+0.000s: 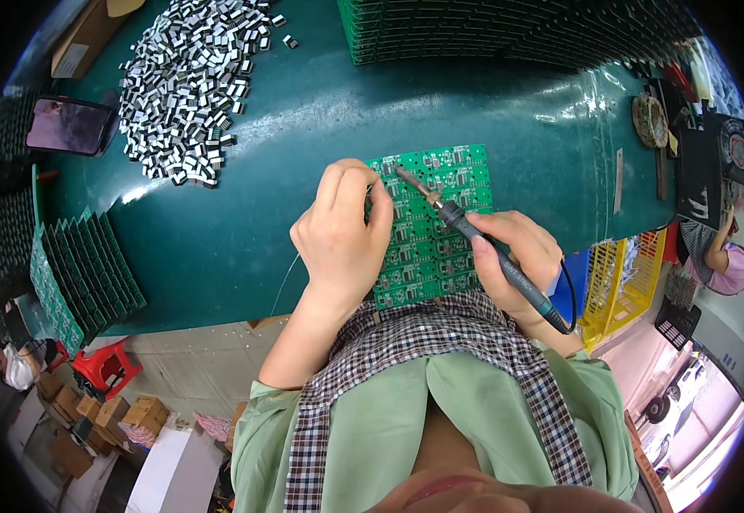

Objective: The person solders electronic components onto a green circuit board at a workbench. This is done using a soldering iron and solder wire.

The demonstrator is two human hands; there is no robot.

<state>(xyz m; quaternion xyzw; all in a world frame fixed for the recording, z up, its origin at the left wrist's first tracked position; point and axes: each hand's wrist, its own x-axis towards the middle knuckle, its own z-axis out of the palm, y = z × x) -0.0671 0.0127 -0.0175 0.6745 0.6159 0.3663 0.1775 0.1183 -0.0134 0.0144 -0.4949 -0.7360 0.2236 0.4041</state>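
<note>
A green panel of circuit boards (414,278) lies on the near edge of the bench in front of me. My right hand (517,252) is closed round the handle of a soldering iron (461,224). The iron's tip points at the upper left part of the panel; whether it touches cannot be made out. My left hand (342,222) is closed in a pinch over the panel's left edge. Thin solder wire (285,282) trails out below this hand; its end between the fingertips is hidden.
White-and-black components (188,94) are heaped at the far left of the green bench (303,120), beside a phone (68,126). Stacked circuit panels stand at the left (94,274) and far side (508,34). At right are a sponge (649,120), fan (738,150) and yellow basket (615,291).
</note>
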